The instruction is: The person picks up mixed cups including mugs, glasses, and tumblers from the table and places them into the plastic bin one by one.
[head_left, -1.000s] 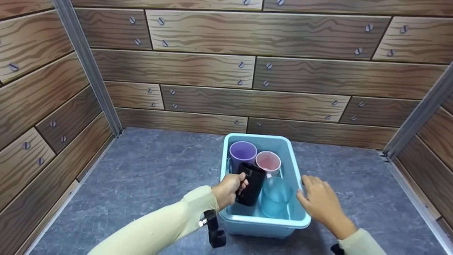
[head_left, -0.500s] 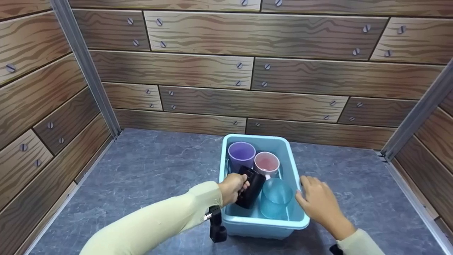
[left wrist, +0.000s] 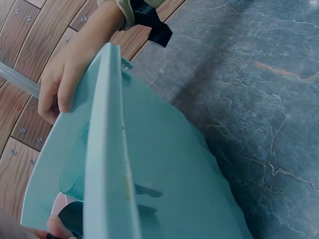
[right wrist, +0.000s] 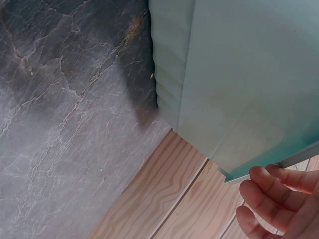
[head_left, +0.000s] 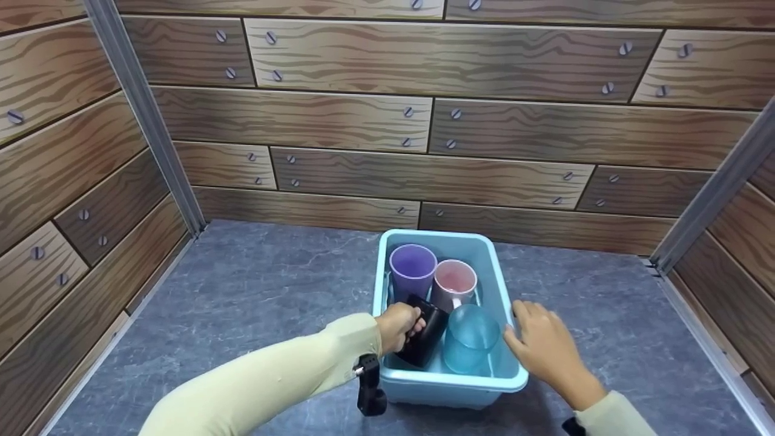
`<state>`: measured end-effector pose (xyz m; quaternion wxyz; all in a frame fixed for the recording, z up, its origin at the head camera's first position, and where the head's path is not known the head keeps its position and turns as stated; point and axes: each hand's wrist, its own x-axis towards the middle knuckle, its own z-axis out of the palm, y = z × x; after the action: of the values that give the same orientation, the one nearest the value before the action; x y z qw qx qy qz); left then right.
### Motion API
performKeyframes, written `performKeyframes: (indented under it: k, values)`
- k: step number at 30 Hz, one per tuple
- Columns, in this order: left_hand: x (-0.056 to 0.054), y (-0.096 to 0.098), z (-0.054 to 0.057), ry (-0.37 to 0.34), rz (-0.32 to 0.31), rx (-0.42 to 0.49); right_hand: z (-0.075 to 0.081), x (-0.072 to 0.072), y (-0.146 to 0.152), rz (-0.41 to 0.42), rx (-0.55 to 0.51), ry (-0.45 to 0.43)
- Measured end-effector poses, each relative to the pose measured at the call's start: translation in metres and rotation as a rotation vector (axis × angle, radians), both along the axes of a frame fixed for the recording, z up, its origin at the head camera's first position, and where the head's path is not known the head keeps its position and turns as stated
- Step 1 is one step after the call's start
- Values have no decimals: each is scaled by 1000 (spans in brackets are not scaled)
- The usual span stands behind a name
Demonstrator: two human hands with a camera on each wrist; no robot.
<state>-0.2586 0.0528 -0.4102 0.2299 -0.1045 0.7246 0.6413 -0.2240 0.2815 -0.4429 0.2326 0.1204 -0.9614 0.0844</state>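
In the head view my left hand [head_left: 398,327] grips a black mug [head_left: 427,334] by its handle side, with the mug tilted inside the light-blue bin [head_left: 454,380]. Behind it stand a purple cup [head_left: 413,269] and a pink mug [head_left: 455,280]. A clear blue cup [head_left: 472,339] is to the mug's right. My right hand [head_left: 548,342] rests at the bin's right rim, its fingers loosely extended. The right wrist view has the fingertips [right wrist: 259,174] touching the rim. In the left wrist view, the bin wall hides much of the black mug [left wrist: 72,216].
The bin stands on a grey marbled surface [head_left: 290,284]. Wood-plank patterned panels [head_left: 339,115] enclose the back and sides, with grey metal posts [head_left: 151,121] at the corners. A black camera strap [head_left: 370,387] hangs from my left wrist.
My left hand has lowered the black mug deeper into the bin, toward its near left corner, and tilted it further. The right hand stays by the rim.
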Motion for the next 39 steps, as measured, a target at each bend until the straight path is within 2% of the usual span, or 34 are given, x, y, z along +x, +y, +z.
performKeyframes:
  k: [3,5,8,10,12,14,17,18,20,21,23,25,27,30,33,36,39]
  values:
    - [-3,-1,-4,-10,-14,-24,0,-1,-1,0,2,-1]
    - [-9,1,-13,-5,-32,-61,0,-1,-2,2,7,2]
    - [-39,8,-51,-1,-69,-90,1,-2,-2,3,10,3]
    - [-62,15,-80,9,-92,-128,2,-2,-1,0,12,0]
    - [-84,21,-104,11,-129,-199,3,-2,-1,-4,10,-10]
    - [-92,24,-108,32,-174,-333,3,-3,-1,-7,10,-16]
    - [-103,26,-115,29,-279,-472,3,-2,-1,-4,10,-13]
    - [-102,25,-112,24,-297,-503,3,-1,-1,-1,11,-9]
    - [-107,25,-115,21,-345,-522,4,0,-1,4,10,1]
    - [-105,23,-109,11,-358,-523,3,0,-1,6,11,5]
    - [-94,19,-91,-3,-386,-523,4,0,-1,5,11,8]
    - [-73,14,-61,0,-395,-521,3,0,-2,2,12,5]
    - [-48,9,-25,2,-401,-521,3,1,-2,-1,11,-2]
    - [-16,3,12,25,-418,-543,3,1,-2,-6,8,-12]
    - [1,-1,27,34,-464,-573,4,2,-2,-7,0,-24]
    - [9,-5,28,55,-479,-586,4,3,-1,-9,-8,-40]
    - [11,-6,26,86,-479,-611,4,2,0,-10,-11,-47]
